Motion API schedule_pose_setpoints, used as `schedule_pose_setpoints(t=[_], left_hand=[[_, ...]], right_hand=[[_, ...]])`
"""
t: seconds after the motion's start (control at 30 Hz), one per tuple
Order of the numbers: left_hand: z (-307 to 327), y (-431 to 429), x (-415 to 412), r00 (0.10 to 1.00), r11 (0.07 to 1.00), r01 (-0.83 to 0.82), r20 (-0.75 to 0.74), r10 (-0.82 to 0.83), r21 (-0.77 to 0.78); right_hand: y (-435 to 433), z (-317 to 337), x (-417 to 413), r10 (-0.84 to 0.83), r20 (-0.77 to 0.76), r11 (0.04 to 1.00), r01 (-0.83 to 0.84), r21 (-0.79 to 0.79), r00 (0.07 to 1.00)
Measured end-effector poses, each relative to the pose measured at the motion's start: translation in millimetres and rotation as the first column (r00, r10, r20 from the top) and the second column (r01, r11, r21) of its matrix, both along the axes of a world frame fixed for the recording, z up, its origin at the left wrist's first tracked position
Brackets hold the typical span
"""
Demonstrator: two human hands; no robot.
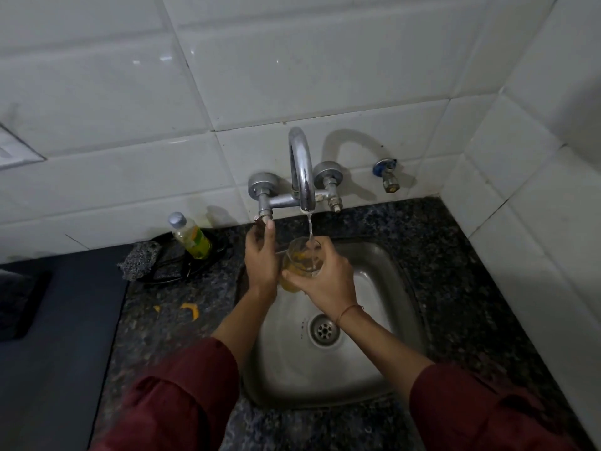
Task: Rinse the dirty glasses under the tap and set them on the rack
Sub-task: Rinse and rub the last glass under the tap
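A single wide-angle view from the person's head looks steeply down and forward, close over the small steel sink (383, 369) set in a speckled dark stone counter (471, 288), facing the white tiled wall (292, 76) with its chrome tap (302, 164).

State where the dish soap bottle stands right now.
In the head view, the dish soap bottle stands on the counter left of the sink, against the wall beside the scrub pad.

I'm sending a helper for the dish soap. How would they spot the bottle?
Start at the steel sink and look left along the dark counter to the wall. The bottle stands there, tilted, beside a grey scrubber. It alone is clear with yellow-green liquid and a silver cap.
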State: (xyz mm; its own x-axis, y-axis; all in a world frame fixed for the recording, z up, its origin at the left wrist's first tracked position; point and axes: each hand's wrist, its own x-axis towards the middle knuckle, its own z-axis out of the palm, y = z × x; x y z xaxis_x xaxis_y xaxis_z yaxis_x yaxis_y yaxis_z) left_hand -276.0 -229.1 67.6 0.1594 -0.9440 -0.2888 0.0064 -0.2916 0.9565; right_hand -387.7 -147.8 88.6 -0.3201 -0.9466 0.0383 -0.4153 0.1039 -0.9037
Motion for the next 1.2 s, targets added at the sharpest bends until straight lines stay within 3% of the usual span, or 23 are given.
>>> schedule_pose_setpoints(t=[0.13, 0.23, 0.3, 0.4, 0.5, 0.6, 0.73, 0.83, 0.9, 0.97, 1.0, 1.07, 1.13, 1.2], left_hand=[[-19.6, 31.8, -3.1, 0.909, 0.961, 0.217, -0.394, -0.135, 0.173], [-22.9, 32.8, -6.7, 0.879, 0.965, 0.171, -0.474, -0.059, 0.198], [-22.8, 26.6, -4.1, 0.878, 0.966, 0.162, -0.476, -0.049, 0.2], [-23.3, 19.1, 0.7, 0.874, 0.955, 0.187, -0.482, -0.055, 0.231], [-24.4, 15.5, 4.9, 0.897, 0.941, 0.208, -0.436, -0.075, 0.268], [-23.8, 12.9, 5.6, 0.918, 0.932, 0.234, -0.38, -0.118, 0.278], [-26.8, 8.2, 1.4, 0.953, 0.931, 0.241, -0.247, -0.174, 0.273], [-27.7, 7.9, -0.3, 0.937, 0.917, 0.287, -0.282, -0.208, 0.277], [-27.2, 11.1, -2.6, 0.932, 0.939, 0.266, -0.308, -0.193, 0.216], [-24.7, 14.6, -6.3, 0.954, 0.964, 0.204, -0.256, -0.157, 0.169], [-24.2, 14.8, -6.6, 0.963, 0.969, 0.18, -0.229, -0.139, 0.167], [-26.8, 11.0, -4.4, 0.956, 0.95, 0.212, -0.252, -0.153, 0.227], [-30.0, 6.7, 1.0, 0.909, 0.885, 0.364, -0.317, -0.27, 0.29], [-30.9, 8.8, 3.2, 0.864, 0.861, 0.437, -0.387, -0.322, 0.26]], right_hand=[[-0.5, -1.9, 3.2, -0.022, 0.098, 1.0, 0.023, -0.005, 0.995], [-0.5, -3.7, 0.0, 0.113, 0.119, 0.993, -0.116, 0.015, 0.986], [3.1, -9.4, -5.2, 0.213, -0.004, 0.977, -0.213, 0.008, 0.977], [7.6, -12.6, -19.6, 0.212, -0.338, 0.961, -0.258, -0.097, 0.917], [6.4, -12.9, -34.3, 0.22, -0.583, 0.887, -0.41, -0.214, 0.782], [2.3, -15.2, -38.2, 0.269, -0.717, 0.814, -0.55, -0.186, 0.642], [-1.9, 3.5, -28.4, 0.539, -0.461, 0.833, -0.529, 0.164, 0.706], [-8.7, 12.7, -16.3, 0.462, -0.279, 0.873, -0.376, 0.31, 0.842], [-13.6, 11.8, -12.8, 0.321, -0.006, 0.895, -0.301, 0.329, 0.947], [-16.7, 12.9, -14.0, 0.227, 0.251, 0.888, -0.306, 0.344, 0.941], [-16.4, 14.5, -16.5, 0.295, 0.24, 0.879, -0.361, 0.312, 0.925], [-15.7, 15.6, -24.2, 0.554, -0.069, 0.806, -0.514, 0.293, 0.829], [-17.0, 16.2, -29.6, 0.679, -0.381, 0.733, -0.551, 0.399, 0.628], [-19.8, 13.0, -29.3, 0.647, -0.439, 0.762, -0.497, 0.415, 0.624]])
